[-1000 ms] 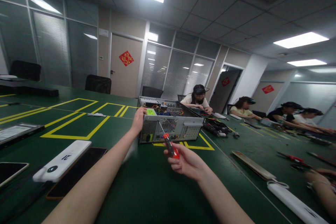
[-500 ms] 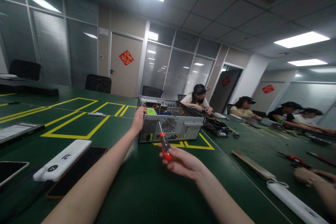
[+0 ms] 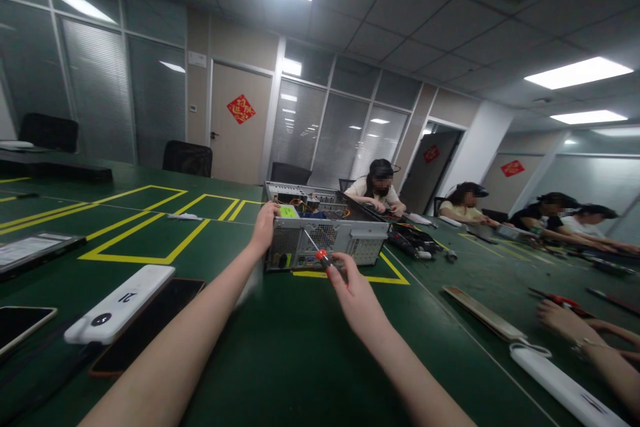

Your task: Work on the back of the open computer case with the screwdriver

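Observation:
An open metal computer case (image 3: 367, 240) lies on the green table, its rear panel facing me and wires showing inside. My left hand (image 3: 265, 227) grips the case's left corner, beside a bright green label (image 3: 289, 212). Wrapped round the handle of a red and black screwdriver (image 3: 324, 257) is my right hand (image 3: 350, 283), in front of the rear panel. The screwdriver's shaft slants up and left, and its tip is at or close to the panel near the vent; contact cannot be made out.
A white power bank (image 3: 120, 303) lies over a dark phone (image 3: 155, 327) at left, near another phone (image 3: 23, 327). At right are a white bar-shaped device (image 3: 565, 387), a long tan object (image 3: 483, 313) and another person's hands (image 3: 565, 323). Several people sit beyond.
My right hand has moved up and right, turning from palm-up to a grip over the handle. The screwdriver now slants more. At right, the other person's hand has moved toward the red tool.

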`<state>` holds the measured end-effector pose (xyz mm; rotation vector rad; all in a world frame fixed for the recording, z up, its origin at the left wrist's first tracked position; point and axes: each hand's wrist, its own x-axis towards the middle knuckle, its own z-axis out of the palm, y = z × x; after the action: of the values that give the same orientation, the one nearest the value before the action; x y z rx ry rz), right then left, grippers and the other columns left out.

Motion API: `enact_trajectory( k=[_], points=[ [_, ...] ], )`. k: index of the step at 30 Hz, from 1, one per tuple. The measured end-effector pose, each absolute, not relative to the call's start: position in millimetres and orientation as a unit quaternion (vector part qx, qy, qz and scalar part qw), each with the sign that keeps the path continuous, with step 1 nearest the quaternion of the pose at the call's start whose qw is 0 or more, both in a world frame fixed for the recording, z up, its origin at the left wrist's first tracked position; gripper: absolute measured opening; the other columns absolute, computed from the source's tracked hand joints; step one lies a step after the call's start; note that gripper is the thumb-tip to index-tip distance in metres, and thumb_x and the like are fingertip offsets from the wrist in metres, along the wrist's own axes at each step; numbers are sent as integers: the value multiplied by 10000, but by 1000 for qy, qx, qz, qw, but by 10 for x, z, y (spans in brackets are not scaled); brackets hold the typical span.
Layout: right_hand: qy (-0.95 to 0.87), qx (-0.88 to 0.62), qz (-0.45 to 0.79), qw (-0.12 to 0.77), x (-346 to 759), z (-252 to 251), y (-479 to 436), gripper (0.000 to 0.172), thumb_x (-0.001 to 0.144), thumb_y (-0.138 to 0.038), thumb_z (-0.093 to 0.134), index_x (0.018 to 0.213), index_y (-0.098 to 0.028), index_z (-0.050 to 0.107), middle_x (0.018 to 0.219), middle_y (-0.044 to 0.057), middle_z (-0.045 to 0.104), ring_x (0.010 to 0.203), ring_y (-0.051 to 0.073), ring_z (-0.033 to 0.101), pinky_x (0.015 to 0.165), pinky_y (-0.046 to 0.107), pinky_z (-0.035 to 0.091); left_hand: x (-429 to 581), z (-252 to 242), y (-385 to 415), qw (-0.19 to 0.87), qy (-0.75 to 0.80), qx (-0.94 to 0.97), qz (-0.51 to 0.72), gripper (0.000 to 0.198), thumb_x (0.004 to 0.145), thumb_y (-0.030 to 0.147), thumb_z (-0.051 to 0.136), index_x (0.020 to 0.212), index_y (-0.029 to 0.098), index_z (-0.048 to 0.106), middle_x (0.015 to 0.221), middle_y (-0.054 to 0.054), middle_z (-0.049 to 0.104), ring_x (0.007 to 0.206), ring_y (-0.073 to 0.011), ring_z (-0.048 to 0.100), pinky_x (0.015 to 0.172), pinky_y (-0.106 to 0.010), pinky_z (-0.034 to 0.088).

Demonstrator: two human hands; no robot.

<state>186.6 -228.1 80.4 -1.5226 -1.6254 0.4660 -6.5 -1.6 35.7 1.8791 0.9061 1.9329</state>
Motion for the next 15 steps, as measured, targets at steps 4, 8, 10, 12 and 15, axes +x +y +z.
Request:
enact_trajectory(
  k=[4,8,10,12,15],
  points=[
    [-668,-611,55,422,1908,794,-2266,373,912,-445,487,1208,-222,525,959,98,631,862,273,612,775,402,457,-59,354,-6,155,318,650,672,341,943,309,256,725,231,506,1046,-56,667,1179,-201,548,1139,-385,358],
    [-710,-537,-19,456,1939,747,-2227,336,883,-335,556,1203,-235,529,1107,125,603,996,282,606,887,440,480,-50,354,-4,153,319,648,674,363,954,313,246,710,232,502,1006,-42,678,1134,-188,570,1147,-379,351],
    [-741,-494,-64,450,1940,727,-2214,276,885,-269,539,1158,-240,562,1163,133,584,1072,287,583,946,468,470,-49,353,-5,152,320,648,674,362,955,314,251,713,232,508,1012,-39,680,1139,-188,569,1146,-382,355],
    [-771,-466,-98,422,1937,715,-2211,255,887,-208,505,1123,-245,592,1192,137,577,1101,290,568,965,494,466,-51,354,-7,151,322,647,674,354,953,311,255,719,234,510,1019,-39,679,1146,-192,566,1143,-387,359],
    [-801,-455,-128,367,1930,709,-2226,285,871,-145,479,1095,-243,626,1238,152,564,1102,300,553,934,511,478,-55,359,-12,155,324,648,672,343,946,299,257,716,236,503,1023,-41,677,1153,-194,562,1141,-381,360]
  ],
)
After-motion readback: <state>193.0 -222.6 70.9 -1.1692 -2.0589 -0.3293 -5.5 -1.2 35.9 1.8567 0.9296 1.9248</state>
